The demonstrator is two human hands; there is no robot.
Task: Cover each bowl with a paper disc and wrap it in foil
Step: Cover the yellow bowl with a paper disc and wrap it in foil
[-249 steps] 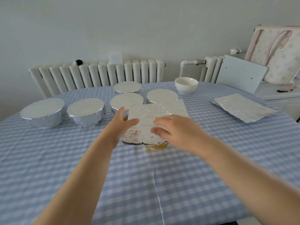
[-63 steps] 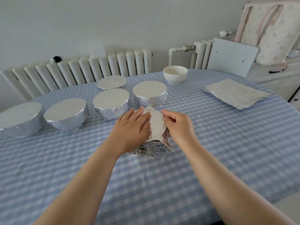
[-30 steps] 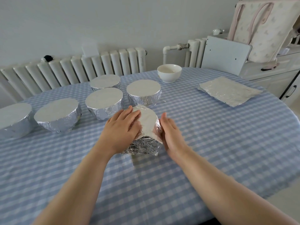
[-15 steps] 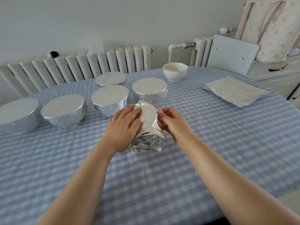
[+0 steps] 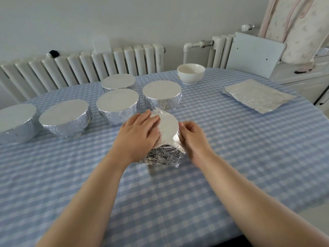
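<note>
A bowl half-wrapped in foil (image 5: 168, 129) sits tilted on the checked table (image 5: 249, 157), its flat top facing me and crumpled foil bunched at its near side. My left hand (image 5: 137, 134) presses flat on the left part of the top, fingers straight. At the bowl's right rim my right hand (image 5: 193, 138) pinches the foil edge with curled fingers. Several finished foil-wrapped bowls (image 5: 117, 104) stand behind and to the left. One bare white bowl (image 5: 191, 73) stands at the back.
A stack of foil sheets (image 5: 256, 95) lies at the right of the table. A radiator (image 5: 89, 65) runs along the wall behind. A white chair back (image 5: 254, 52) and a pale bag (image 5: 299, 24) stand at the far right.
The foil sheet that lay flat over the bowl is now folded down round it. My right hand went from flat against the bowl's side to pinching the foil at its rim.
</note>
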